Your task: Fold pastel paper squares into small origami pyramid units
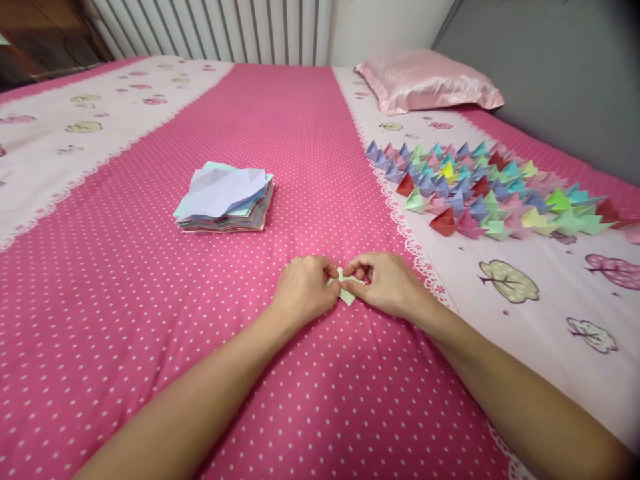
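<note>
A small pale-green piece of folded paper (347,297) is held low over the pink dotted bedspread (310,373). My left hand (309,283) pinches its left side between thumb and fingers. On the opposite side, my right hand (387,281) grips it the same way, thumb tip near the middle. One pointed corner of the paper faces me; its side parts are partly covered by my fingers. Beyond my left hand lies a stack of square coloured paper sheets (225,193), with a creased lilac sheet on top.
Several rows of folded paper boats (480,190) in many colours stand on the bedspread at the right. A pink satin pillow (427,81) lies behind them. A white radiator (215,30) and a grey panel (550,80) border the bed.
</note>
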`<state>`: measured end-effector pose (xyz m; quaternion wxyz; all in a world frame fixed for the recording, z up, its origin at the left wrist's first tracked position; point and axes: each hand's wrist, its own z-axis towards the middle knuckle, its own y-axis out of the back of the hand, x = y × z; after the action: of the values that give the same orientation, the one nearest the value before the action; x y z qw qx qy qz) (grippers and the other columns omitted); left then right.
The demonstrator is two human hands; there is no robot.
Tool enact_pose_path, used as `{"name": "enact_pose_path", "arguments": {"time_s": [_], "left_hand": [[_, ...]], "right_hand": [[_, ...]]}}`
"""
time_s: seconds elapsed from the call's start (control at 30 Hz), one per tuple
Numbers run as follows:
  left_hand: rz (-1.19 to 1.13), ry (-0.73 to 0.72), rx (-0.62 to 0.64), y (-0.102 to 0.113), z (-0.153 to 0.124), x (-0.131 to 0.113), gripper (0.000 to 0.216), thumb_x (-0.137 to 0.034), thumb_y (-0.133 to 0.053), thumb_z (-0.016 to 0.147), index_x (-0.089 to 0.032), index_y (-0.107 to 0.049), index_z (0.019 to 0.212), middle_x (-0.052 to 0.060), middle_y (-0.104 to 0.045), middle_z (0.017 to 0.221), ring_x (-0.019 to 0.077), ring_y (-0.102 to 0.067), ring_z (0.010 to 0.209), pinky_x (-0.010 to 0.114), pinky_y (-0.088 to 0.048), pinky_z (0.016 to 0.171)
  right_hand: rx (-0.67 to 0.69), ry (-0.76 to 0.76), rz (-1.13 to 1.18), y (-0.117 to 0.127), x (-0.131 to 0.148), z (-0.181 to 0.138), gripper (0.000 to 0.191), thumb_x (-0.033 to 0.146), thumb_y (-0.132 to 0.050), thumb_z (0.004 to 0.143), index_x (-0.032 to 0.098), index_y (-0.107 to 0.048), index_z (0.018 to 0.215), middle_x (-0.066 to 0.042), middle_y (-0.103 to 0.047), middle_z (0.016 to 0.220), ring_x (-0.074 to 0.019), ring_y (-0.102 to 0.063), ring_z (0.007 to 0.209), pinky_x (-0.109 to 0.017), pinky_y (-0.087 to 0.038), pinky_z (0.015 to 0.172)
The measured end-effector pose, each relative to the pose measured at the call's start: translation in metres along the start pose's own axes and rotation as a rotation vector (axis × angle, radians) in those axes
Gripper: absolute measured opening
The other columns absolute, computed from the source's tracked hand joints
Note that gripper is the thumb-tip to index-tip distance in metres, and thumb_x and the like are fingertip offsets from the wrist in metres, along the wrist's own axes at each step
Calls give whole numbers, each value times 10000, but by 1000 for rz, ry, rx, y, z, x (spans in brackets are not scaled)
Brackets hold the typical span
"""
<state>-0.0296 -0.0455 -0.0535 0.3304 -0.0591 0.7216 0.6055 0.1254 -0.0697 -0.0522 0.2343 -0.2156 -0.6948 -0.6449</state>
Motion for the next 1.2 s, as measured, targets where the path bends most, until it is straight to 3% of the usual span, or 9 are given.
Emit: {"name": "enact_pose_path", "arguments": {"time_s": [0.3,0.63,0.9,1.07,1.2], "left_hand": [[9,66,8,-2,2,-1,204,-223,-541,655,-177,-684,793,37,-631,653,145,-527,569,250,-345,540],[-143,33,82,-2,8,11,307,-52,-502,597,-139,-696,819,-9,-576,561,104,-473,497,222,-342,520],[-126,-18,145,7,6,13,397,-27,-477,575,-140,-714,874,-18,-531,542,98,-438,484,223,-308,497],[-158,-136,231,16,5,20,441,-41,-475,568,-136,-685,943,-25,-532,579,101,-462,525,215,-324,504],[-139,-203,257,23,3,19,394,-69,-497,586,-145,-643,945,-27,-545,629,102,-464,560,212,-331,515]], "right_hand": [[-38,-25,-20,-6,2,-1,128,259,-617,647,217,-670,756,11,-655,676,-118,-527,555,-231,-334,499],[78,3,175,-4,-16,7,280,68,-557,631,186,-718,828,21,-619,606,-83,-499,503,-206,-365,500],[175,41,209,1,-25,10,440,-26,-466,607,192,-720,894,23,-571,629,-73,-456,512,-195,-310,467],[255,198,157,13,-18,6,476,-14,-499,608,192,-673,1001,21,-581,706,-73,-458,540,-197,-338,507],[181,356,-26,17,-13,2,447,22,-514,650,204,-644,1037,2,-570,751,-103,-484,613,-223,-360,569]]}}
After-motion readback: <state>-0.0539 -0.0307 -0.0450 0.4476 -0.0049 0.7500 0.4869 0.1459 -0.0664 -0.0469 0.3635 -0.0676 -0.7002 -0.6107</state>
